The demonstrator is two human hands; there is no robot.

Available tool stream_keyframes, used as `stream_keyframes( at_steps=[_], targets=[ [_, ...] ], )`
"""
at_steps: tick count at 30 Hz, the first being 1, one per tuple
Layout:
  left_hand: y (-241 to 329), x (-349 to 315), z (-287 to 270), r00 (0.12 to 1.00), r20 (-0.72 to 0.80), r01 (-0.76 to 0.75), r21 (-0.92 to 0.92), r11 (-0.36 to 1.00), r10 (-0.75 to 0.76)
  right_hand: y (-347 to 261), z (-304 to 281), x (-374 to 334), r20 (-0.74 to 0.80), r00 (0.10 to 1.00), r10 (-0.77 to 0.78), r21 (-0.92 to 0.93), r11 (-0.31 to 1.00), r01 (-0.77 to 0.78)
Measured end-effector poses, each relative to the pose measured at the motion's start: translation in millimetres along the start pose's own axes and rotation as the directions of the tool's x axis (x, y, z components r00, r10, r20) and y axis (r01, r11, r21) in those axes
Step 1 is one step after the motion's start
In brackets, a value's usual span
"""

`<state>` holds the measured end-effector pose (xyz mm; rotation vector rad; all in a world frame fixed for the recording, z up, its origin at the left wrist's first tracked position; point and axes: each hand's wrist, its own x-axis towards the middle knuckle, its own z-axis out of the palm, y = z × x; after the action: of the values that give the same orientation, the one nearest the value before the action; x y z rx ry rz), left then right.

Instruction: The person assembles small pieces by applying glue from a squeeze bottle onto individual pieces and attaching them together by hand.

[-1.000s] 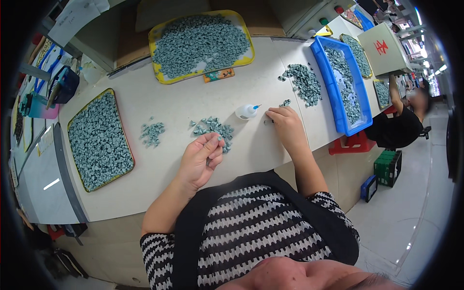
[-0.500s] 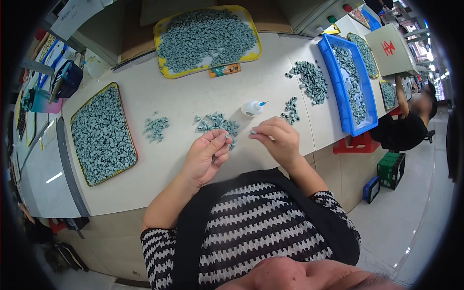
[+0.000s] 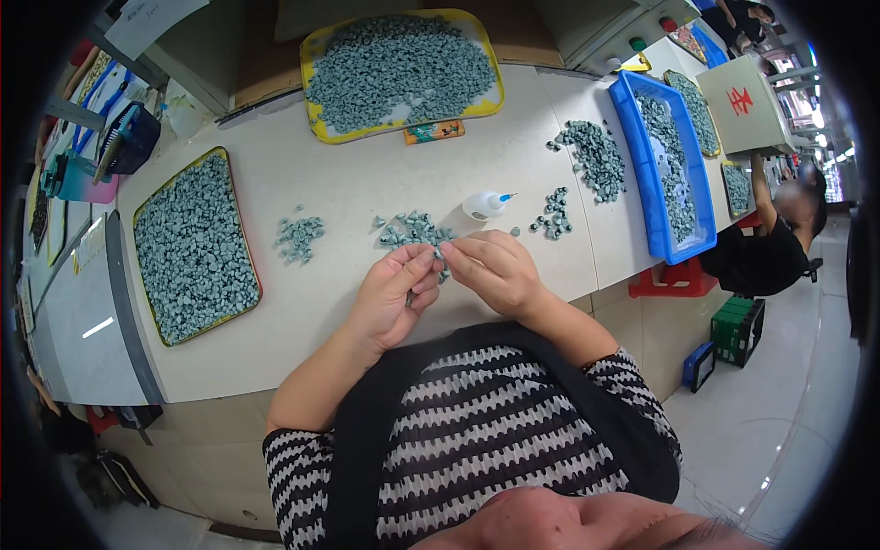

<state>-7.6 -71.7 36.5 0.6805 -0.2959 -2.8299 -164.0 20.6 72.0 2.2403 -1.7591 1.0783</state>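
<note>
Grey-green, pebble-like small parts cover much of the pale worktop (image 3: 357, 197); the person's left hand (image 3: 392, 298) and right hand (image 3: 490, 270) meet over its near edge, fingertips together, pinching one small grey-green piece (image 3: 441, 259) between them, so both hands are narrowed onto that piece rather than spread; it is too small to say more of its shape; just beyond the fingertips lies a loose cluster of the same grey-green pieces (image 3: 412, 229), and a smaller scatter of them (image 3: 299, 236) sits further to the left; a small white squeeze bottle with a blue nozzle (image 3: 483, 203) lies on its side just past the right hand, near another little heap of pieces (image 3: 553, 213); a larger pile (image 3: 594, 156) rests further right, beside a long blue plastic bin (image 3: 662, 170) filled with the same parts; a yellow-rimmed tray (image 3: 192, 246) heaped with pieces stands at the left of the worktop, and a second yellow tray (image 3: 401, 69), equally full, at the far side; beyond the blue bin another person in a dark top (image 3: 768, 247) sits at the bench end.
</note>
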Motion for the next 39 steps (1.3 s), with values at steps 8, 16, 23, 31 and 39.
stream_keyframes(
  at_steps=[8,16,23,31,39],
  targets=[
    [7.0,-5.2,-4.1,0.999,0.04,0.027,-0.066,0.997,-0.024,1.1,12.1,3.0,-0.053,0.989,-0.137,-0.101,0.986,0.131],
    [7.6,-8.9,-8.4,0.998,0.058,0.022,-0.071,0.997,-0.018,-1.8,16.8,3.9,-0.032,0.986,-0.165,-0.12,0.98,0.16],
    [5.1,-14.9,-5.5,0.999,0.041,-0.023,-0.036,0.999,0.024,-4.5,13.6,5.6,-0.041,0.983,-0.18,-0.051,0.983,0.178],
    [4.3,-20.2,7.9,0.958,-0.062,-0.264,0.177,0.948,0.279,-14.5,17.6,5.3,-0.054,0.99,0.127,0.214,0.97,-0.113],
    [-14.6,-14.4,34.9,0.947,-0.136,-0.24,0.305,0.921,0.292,-12.3,-6.9,-17.2,-0.006,0.97,0.241,0.258,0.938,-0.231]
  ],
)
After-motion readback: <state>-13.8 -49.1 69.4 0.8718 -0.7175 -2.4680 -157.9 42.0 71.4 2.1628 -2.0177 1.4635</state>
